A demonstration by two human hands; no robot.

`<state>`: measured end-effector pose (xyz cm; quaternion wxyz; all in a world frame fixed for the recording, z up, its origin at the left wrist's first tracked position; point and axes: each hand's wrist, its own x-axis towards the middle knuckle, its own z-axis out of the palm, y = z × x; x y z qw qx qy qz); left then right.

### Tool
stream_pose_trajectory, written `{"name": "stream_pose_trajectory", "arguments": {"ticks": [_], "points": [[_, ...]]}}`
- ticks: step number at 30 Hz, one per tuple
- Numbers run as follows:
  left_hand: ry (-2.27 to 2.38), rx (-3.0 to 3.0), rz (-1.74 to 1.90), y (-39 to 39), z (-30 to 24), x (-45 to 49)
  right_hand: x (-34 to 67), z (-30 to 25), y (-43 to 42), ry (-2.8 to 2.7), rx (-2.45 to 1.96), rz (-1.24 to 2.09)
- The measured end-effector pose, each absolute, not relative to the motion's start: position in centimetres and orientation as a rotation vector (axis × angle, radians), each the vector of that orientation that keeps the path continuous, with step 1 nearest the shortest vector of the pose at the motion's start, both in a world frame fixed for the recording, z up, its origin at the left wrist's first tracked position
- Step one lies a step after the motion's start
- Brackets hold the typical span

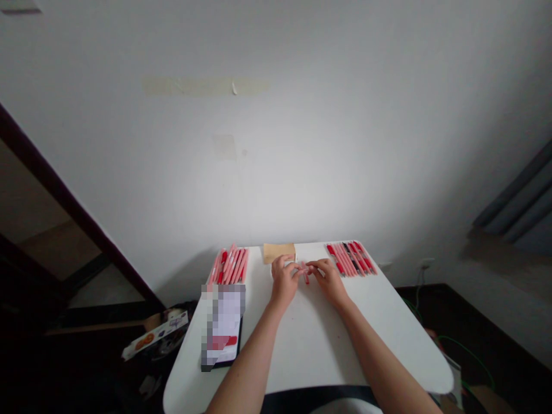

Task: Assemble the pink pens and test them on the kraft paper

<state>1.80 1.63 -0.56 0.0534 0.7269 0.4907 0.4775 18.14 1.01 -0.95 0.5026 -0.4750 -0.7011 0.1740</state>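
Note:
My left hand [284,279] and my right hand [326,276] meet over the far middle of the white table [310,333]. Their fingertips are pinched together on a small pink pen piece [303,269] between them; its exact shape is partly hidden by the fingers. Just below the fingertips a short red-pink part [306,279] shows, and I cannot tell whether it is held or lies on the table. A tan paper piece [279,252] lies behind my left hand.
Pink and red pens [233,264] lie in a pile at the far left. Another row of pens [351,259], some with black parts, is at the far right. A phone [224,328] with a blurred screen lies at the left edge. Behind the table rises a wall [280,190].

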Motion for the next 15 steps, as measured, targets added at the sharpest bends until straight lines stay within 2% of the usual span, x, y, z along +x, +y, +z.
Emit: {"name": "stream_pose_trajectory", "arguments": {"ticks": [6, 15], "points": [[1.511, 2.162, 1.491, 1.67, -0.38, 1.78, 18.51, -1.32, 1.40, -1.633, -1.204, 0.417], [1.604, 2.072, 1.556, 1.85, -0.21, 1.58, 18.33, -1.58, 1.07, -1.877, -1.214, 0.139]]}}
